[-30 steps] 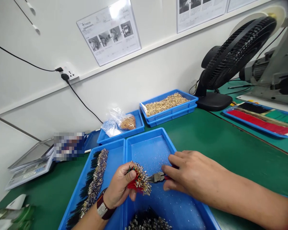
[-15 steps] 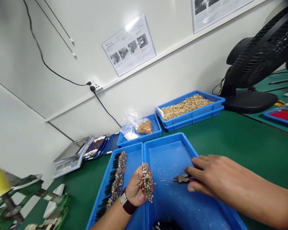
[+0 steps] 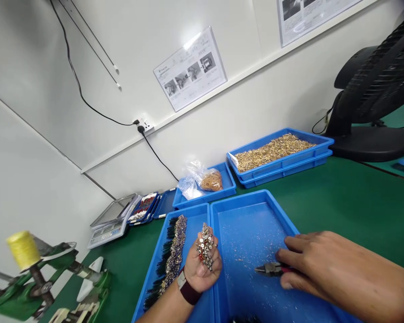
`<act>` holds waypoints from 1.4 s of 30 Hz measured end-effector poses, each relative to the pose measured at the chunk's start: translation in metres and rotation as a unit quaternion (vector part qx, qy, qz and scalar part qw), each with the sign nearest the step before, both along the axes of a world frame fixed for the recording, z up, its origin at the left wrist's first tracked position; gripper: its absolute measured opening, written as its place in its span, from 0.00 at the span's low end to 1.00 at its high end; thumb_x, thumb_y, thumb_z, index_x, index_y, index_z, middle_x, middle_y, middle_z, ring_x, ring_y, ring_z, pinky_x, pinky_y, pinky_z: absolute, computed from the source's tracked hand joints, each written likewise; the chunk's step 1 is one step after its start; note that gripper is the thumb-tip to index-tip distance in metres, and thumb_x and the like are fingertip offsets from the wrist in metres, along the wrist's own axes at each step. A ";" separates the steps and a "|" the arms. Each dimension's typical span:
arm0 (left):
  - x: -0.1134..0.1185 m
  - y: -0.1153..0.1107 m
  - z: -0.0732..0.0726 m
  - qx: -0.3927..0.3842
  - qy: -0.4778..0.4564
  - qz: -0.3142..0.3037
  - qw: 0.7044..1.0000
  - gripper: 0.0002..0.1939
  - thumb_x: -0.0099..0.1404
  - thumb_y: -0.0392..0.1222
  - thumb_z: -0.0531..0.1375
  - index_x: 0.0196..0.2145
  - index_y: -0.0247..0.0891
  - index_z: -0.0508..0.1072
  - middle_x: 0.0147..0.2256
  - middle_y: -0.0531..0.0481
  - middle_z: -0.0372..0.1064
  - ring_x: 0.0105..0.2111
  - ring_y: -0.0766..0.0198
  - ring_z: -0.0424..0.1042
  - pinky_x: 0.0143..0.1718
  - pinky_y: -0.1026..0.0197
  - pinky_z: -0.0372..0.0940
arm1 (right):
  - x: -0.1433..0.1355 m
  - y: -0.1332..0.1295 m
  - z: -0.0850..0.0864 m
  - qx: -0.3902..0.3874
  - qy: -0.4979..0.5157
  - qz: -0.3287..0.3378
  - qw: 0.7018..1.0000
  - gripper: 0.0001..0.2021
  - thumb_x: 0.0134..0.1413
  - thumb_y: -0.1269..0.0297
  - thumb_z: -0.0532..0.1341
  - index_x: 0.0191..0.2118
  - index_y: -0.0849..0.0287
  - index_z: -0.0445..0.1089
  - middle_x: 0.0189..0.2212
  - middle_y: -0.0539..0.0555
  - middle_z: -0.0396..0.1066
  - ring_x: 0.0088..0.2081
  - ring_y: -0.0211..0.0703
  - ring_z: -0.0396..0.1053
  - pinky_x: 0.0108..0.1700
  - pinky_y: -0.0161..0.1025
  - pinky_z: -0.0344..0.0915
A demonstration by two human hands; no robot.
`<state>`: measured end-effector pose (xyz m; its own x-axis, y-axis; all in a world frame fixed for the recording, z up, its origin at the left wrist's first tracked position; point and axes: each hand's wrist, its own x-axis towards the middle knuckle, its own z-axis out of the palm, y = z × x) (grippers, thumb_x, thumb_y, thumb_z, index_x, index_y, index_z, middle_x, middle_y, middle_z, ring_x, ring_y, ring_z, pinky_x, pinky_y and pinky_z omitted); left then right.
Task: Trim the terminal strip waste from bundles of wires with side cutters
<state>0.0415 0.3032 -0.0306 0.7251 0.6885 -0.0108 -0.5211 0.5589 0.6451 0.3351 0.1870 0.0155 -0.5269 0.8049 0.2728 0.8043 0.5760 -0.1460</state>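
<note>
My left hand, with a dark red watch strap at the wrist, is closed around a bundle of small metal-tipped parts. It hovers over the divide between two blue trays. Over the right tray, my right hand has its fingers at the handles of dark-jawed cutting pliers; the jaws point left above scattered tiny clippings. The handles are mostly hidden under that hand. In the left tray lies a long row of metal-tipped parts with dark bristly ends.
Stacked blue trays of gold-coloured pieces stand at the back, beside a tray with plastic bags. A black fan is at the right. At the left are a scale and a green hand press.
The view has shifted, so most things appear farther right. My left hand has turned its bundle more upright. My right hand remains at the pliers.
</note>
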 end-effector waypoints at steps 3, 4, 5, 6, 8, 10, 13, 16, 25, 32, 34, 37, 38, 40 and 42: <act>0.002 -0.001 0.007 -0.003 -0.010 0.002 1.000 0.08 0.77 0.39 0.63 0.36 0.38 0.74 0.18 0.66 0.53 0.09 0.78 0.33 0.09 0.76 0.43 | 0.000 0.001 0.001 0.000 -0.003 0.000 1.000 0.06 0.67 0.61 0.68 0.36 0.54 0.76 0.29 0.51 0.77 0.27 0.50 0.79 0.27 0.44 0.62; 0.002 -0.001 0.008 -0.004 -0.014 0.003 1.000 0.08 0.77 0.37 0.63 0.36 0.38 0.74 0.17 0.66 0.52 0.10 0.78 0.33 0.09 0.76 0.43 | 0.000 0.002 0.001 0.001 -0.003 0.001 1.000 0.06 0.67 0.62 0.68 0.36 0.54 0.76 0.29 0.50 0.77 0.27 0.50 0.79 0.27 0.44 0.62; 0.003 -0.002 0.008 -0.005 -0.017 0.003 1.000 0.08 0.77 0.36 0.63 0.37 0.38 0.74 0.17 0.66 0.52 0.10 0.78 0.33 0.09 0.76 0.43 | -0.001 0.002 0.001 0.003 -0.002 0.002 1.000 0.06 0.66 0.62 0.69 0.36 0.54 0.76 0.29 0.50 0.77 0.27 0.49 0.79 0.27 0.44 0.62; 0.003 -0.002 0.009 -0.007 -0.019 0.003 1.000 0.07 0.77 0.36 0.63 0.37 0.38 0.74 0.18 0.66 0.52 0.10 0.78 0.33 0.09 0.76 0.43 | -0.001 0.003 0.000 0.004 -0.001 0.003 1.000 0.06 0.66 0.62 0.69 0.35 0.54 0.76 0.28 0.50 0.77 0.26 0.49 0.78 0.26 0.44 0.61; 0.003 -0.001 0.008 -0.010 -0.021 0.000 1.000 0.07 0.77 0.37 0.63 0.37 0.38 0.74 0.18 0.66 0.52 0.10 0.78 0.33 0.09 0.76 0.42 | -0.001 0.004 -0.003 0.007 0.002 0.004 1.000 0.07 0.66 0.61 0.69 0.35 0.54 0.76 0.28 0.51 0.77 0.26 0.48 0.78 0.26 0.43 0.61; 0.002 0.000 0.006 -0.014 -0.023 -0.002 1.000 0.08 0.76 0.39 0.64 0.36 0.37 0.75 0.18 0.65 0.53 0.10 0.79 0.33 0.10 0.76 0.42 | -0.001 0.004 -0.006 0.014 0.010 0.005 1.000 0.07 0.66 0.61 0.69 0.35 0.55 0.76 0.28 0.51 0.76 0.25 0.48 0.77 0.26 0.43 0.61; 0.001 0.001 0.004 -0.017 -0.028 -0.005 0.999 0.09 0.76 0.42 0.65 0.36 0.36 0.77 0.18 0.65 0.54 0.10 0.78 0.34 0.10 0.76 0.44 | 0.001 0.003 -0.009 0.022 0.024 0.004 0.999 0.07 0.64 0.60 0.70 0.35 0.55 0.76 0.28 0.51 0.77 0.26 0.48 0.77 0.26 0.42 0.60; 0.001 0.001 0.004 -0.018 -0.033 -0.010 0.999 0.08 0.76 0.41 0.65 0.38 0.35 0.78 0.18 0.65 0.56 0.10 0.79 0.34 0.10 0.76 0.48 | 0.002 0.001 -0.007 0.002 0.021 0.005 1.000 0.07 0.64 0.61 0.70 0.34 0.54 0.76 0.26 0.50 0.77 0.23 0.47 0.76 0.23 0.42 0.54; 0.002 -0.003 0.006 -0.003 -0.031 -0.035 0.999 0.12 0.76 0.44 0.65 0.35 0.36 0.78 0.17 0.65 0.55 0.08 0.79 0.33 0.07 0.77 0.43 | 0.000 0.000 0.004 -0.069 -0.006 -0.006 0.998 0.08 0.70 0.59 0.65 0.38 0.54 0.78 0.30 0.52 0.78 0.27 0.50 0.79 0.25 0.43 0.54; -0.001 -0.009 0.008 0.015 0.014 -0.052 0.998 0.22 0.66 0.51 0.72 0.26 0.38 0.68 0.15 0.66 0.50 0.08 0.78 0.34 0.06 0.73 0.39 | 0.001 0.000 0.002 -0.058 0.006 0.005 0.998 0.08 0.69 0.59 0.66 0.37 0.54 0.77 0.28 0.51 0.78 0.25 0.50 0.78 0.24 0.43 0.53; -0.002 -0.010 0.008 0.019 0.023 -0.049 0.998 0.23 0.66 0.54 0.72 0.26 0.38 0.68 0.15 0.65 0.52 0.08 0.77 0.36 0.06 0.72 0.40 | 0.001 0.000 0.000 -0.046 0.017 0.010 0.999 0.08 0.69 0.59 0.67 0.36 0.54 0.77 0.28 0.50 0.77 0.24 0.49 0.77 0.24 0.43 0.53; -0.003 -0.010 0.005 0.028 0.038 -0.044 0.998 0.21 0.66 0.53 0.71 0.26 0.38 0.69 0.14 0.63 0.54 0.07 0.76 0.41 0.06 0.71 0.43 | 0.002 0.000 -0.002 -0.040 0.021 0.010 0.999 0.07 0.68 0.60 0.67 0.36 0.54 0.77 0.28 0.50 0.77 0.24 0.48 0.77 0.24 0.43 0.53; -0.003 -0.010 0.004 0.031 0.042 -0.041 0.998 0.21 0.65 0.53 0.72 0.26 0.38 0.69 0.14 0.63 0.53 0.08 0.75 0.42 0.07 0.71 0.44 | 0.002 0.000 -0.003 -0.038 0.021 0.009 0.999 0.07 0.68 0.61 0.67 0.36 0.54 0.76 0.28 0.50 0.77 0.24 0.48 0.77 0.24 0.43 0.53; -0.004 -0.011 0.002 0.036 0.050 -0.032 0.998 0.23 0.63 0.53 0.73 0.25 0.39 0.68 0.14 0.63 0.52 0.08 0.75 0.43 0.07 0.71 0.44 | 0.003 0.000 -0.003 -0.033 0.027 0.011 0.999 0.07 0.67 0.61 0.67 0.35 0.54 0.76 0.27 0.50 0.76 0.24 0.48 0.77 0.23 0.43 0.53; -0.004 -0.012 0.002 0.038 0.060 -0.019 0.997 0.24 0.62 0.55 0.74 0.23 0.39 0.67 0.13 0.62 0.52 0.08 0.74 0.45 0.08 0.71 0.44 | 0.004 0.000 -0.004 -0.027 0.041 0.014 0.999 0.07 0.67 0.62 0.67 0.35 0.54 0.75 0.27 0.49 0.76 0.23 0.47 0.76 0.24 0.42 0.54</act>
<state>0.0372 0.2907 -0.0285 0.7479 0.6620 -0.0483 -0.4158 0.5240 0.7433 0.3388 0.1872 0.0115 -0.5261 0.8052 0.2737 0.7724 0.5871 -0.2424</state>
